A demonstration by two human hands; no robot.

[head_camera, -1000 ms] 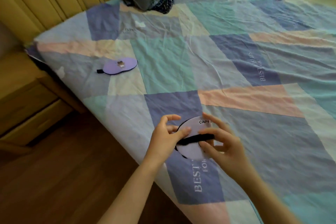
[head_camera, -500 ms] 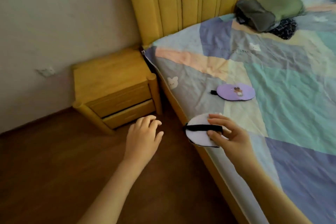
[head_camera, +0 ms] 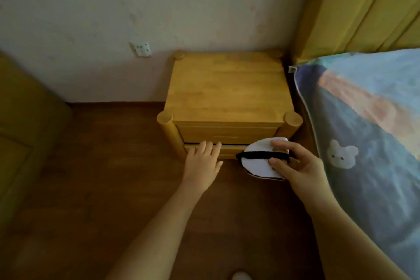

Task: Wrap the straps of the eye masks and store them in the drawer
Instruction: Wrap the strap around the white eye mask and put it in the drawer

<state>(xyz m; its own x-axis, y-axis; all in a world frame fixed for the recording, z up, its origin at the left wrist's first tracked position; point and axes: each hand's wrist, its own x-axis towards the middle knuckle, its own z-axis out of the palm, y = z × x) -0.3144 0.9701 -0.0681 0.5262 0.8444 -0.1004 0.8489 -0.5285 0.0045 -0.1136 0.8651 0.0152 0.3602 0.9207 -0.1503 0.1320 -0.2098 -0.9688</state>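
Best to hook the left hand — fingers spread, touching the lower drawer of the nightstand — into the dark gap and pull straight. Right hand pinching the folded eye mask, strap wrapped round, just beside the drawer. Brown wooden floor, bed at right, pale wall — small socket.

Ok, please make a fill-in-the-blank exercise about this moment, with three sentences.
1. The right hand holds a folded eye mask with a ____ strap around it.
2. The left hand reaches the ____ drawer of the nightstand.
3. A white ____ is printed on the bedsheet.

Missing words: black; lower; bunny
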